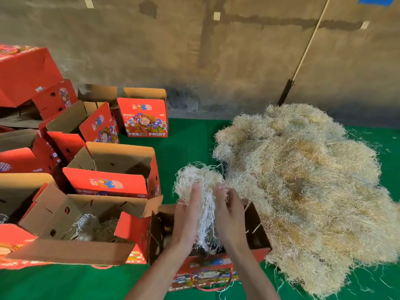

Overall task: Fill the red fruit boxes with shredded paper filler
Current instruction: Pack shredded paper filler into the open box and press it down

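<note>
Hands (207, 215) — flat-fingered around paper clump (200, 182)

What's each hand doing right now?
Left hand: presses straight fingers against the shredded paper clump.
Right hand: presses the same clump from the other side.

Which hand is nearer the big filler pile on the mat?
Right. The right hand is beside the pile's near edge, while the left hand is on the far side of the held clump, towards the open boxes.
</note>
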